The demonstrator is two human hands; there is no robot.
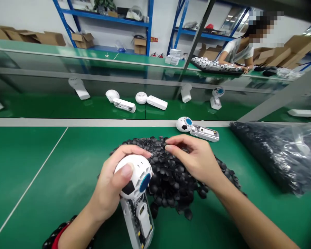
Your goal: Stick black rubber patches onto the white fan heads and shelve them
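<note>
My left hand [110,183] is wrapped round the white ball-shaped head of a handheld device [136,169]. The ball looks like a football, with a black panel and a blue round disc on it. Below, its clear-cased handle shows inner parts and hangs over the green table. Over a heap of small black pieces [168,183], my right hand [194,155] is closed in a pinch, thumb and forefinger on what looks like one small black piece. The heap lies between and behind the two hands.
Another football-headed device [204,133] lies behind the heap. A plastic bag [277,155] of dark contents sits at the right. Several white devices lie on the green ledge [98,107] beyond the rail. Across it, a person [237,52] works beside a black tray [217,67].
</note>
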